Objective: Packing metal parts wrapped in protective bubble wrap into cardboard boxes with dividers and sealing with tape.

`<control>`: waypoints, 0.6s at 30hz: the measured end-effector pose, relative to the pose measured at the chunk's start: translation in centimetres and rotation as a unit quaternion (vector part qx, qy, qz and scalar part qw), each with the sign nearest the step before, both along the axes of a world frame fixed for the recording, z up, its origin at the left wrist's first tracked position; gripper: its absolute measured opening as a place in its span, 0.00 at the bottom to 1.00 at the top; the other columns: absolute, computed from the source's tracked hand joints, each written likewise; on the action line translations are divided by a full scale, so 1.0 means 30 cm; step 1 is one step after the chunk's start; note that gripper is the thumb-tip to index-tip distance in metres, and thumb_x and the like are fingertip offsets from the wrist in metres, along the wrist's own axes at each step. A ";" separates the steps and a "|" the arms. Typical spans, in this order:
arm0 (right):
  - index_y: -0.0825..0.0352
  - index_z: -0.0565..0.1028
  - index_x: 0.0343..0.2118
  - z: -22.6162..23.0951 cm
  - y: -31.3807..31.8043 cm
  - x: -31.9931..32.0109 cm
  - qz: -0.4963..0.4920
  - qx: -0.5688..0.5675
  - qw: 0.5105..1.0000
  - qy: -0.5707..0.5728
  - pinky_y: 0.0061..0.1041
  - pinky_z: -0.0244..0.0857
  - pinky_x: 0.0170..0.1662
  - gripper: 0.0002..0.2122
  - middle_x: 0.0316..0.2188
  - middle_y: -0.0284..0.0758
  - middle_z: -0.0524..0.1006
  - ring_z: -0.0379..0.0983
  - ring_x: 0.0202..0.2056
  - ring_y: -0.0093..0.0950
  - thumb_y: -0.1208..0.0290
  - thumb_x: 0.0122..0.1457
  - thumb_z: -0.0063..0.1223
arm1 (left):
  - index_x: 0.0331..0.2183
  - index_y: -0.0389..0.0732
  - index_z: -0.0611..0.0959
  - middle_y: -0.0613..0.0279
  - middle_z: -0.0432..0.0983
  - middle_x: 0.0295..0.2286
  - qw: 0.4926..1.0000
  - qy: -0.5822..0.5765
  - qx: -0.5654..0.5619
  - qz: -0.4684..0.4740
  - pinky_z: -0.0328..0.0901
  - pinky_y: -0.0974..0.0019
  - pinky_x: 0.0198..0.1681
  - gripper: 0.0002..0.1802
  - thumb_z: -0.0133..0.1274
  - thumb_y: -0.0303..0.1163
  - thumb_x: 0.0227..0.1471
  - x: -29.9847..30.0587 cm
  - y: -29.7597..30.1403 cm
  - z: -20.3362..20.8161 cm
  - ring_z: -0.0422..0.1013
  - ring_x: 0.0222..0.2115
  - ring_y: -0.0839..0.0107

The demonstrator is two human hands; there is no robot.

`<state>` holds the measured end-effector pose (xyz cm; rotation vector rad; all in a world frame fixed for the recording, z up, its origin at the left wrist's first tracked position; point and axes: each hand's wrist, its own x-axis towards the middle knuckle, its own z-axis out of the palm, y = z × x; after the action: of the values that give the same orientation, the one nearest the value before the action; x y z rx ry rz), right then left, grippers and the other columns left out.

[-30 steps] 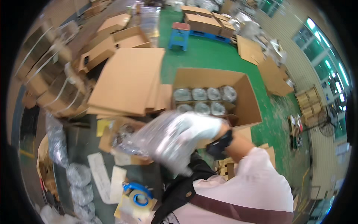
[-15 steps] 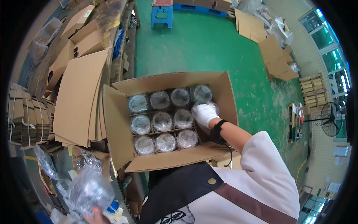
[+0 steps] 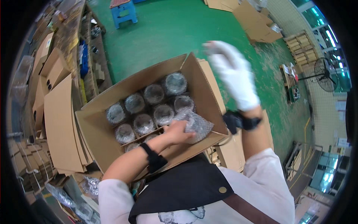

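Note:
A cardboard carton (image 3: 97, 138) stands open in front of me, tilted in view. In its divided cells sit several round, glass-like pieces in bubble wrap (image 3: 144, 124). My bare left hand (image 3: 179, 132) reaches in and grips one bubble-wrapped piece (image 3: 198, 126) at the near right corner of the carton. My forearm hides part of the nearest row. Raised over the carton's right side, my right hand (image 3: 232, 74) wears a white glove. Its fingers are extended and somewhat blurred, with nothing in them.
On the left, flat cardboard sheets (image 3: 61, 125) lean by a long worn workbench (image 3: 71, 41). Bundled cardboard (image 3: 31, 158) and plastic wrap (image 3: 61, 196) lie lower left. A blue stool (image 3: 123, 15) stands on the green floor. To the right are a pallet (image 3: 301, 48) and a fan (image 3: 325, 74).
My left hand has come from the plastic wrap at lower left into the carton with a wrapped piece. My right hand has lifted out. The carton appears turned in view.

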<state>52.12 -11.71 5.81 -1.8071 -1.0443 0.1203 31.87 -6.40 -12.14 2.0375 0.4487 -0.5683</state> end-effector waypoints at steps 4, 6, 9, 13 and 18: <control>0.73 0.75 0.44 0.112 -0.408 -0.023 -0.100 0.098 0.970 0.200 0.30 0.70 0.49 0.11 0.40 0.41 0.80 0.78 0.42 0.33 0.71 0.65 0.48 | 0.39 0.40 0.79 0.55 0.75 0.41 0.991 -0.061 0.093 -0.072 0.58 0.49 0.42 0.29 0.60 0.55 0.46 0.139 -0.128 -0.134 0.66 0.45 0.56; 0.74 0.75 0.43 0.038 -0.562 -0.054 -0.184 0.027 0.963 0.197 0.28 0.70 0.49 0.10 0.39 0.41 0.80 0.78 0.41 0.32 0.75 0.64 0.47 | 0.37 0.42 0.79 0.59 0.75 0.41 0.955 -0.165 0.204 -0.136 0.57 0.49 0.40 0.25 0.59 0.53 0.47 0.146 -0.119 -0.179 0.67 0.44 0.61; 0.74 0.74 0.43 -0.082 -0.690 -0.128 -0.258 -0.006 0.926 0.275 0.27 0.70 0.49 0.09 0.38 0.40 0.80 0.78 0.41 0.31 0.80 0.63 0.45 | 0.34 0.44 0.79 0.64 0.74 0.37 0.918 -0.241 0.274 -0.154 0.57 0.48 0.43 0.13 0.55 0.41 0.47 0.103 -0.169 -0.218 0.66 0.42 0.66; 0.74 0.74 0.42 -0.177 -0.734 -0.161 -0.258 -0.033 0.910 0.322 0.28 0.70 0.49 0.08 0.38 0.40 0.80 0.78 0.41 0.29 0.82 0.61 0.47 | 0.31 0.47 0.77 0.67 0.70 0.33 0.841 -0.324 0.373 -0.220 0.57 0.48 0.43 0.07 0.49 0.35 0.47 0.063 -0.205 -0.329 0.65 0.40 0.68; 0.74 0.74 0.43 -0.199 -0.649 -0.138 -0.201 -0.086 0.913 0.344 0.25 0.70 0.49 0.09 0.38 0.40 0.80 0.78 0.42 0.27 0.82 0.59 0.51 | 0.43 0.45 0.78 0.66 0.71 0.45 0.887 -0.101 0.344 -0.291 0.48 0.46 0.56 0.15 0.44 0.34 0.54 0.123 -0.222 -0.396 0.62 0.51 0.68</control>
<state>47.99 -31.17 -0.18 -1.8812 -0.1593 0.5643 35.56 -13.06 -24.01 2.9157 -0.1410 -0.5838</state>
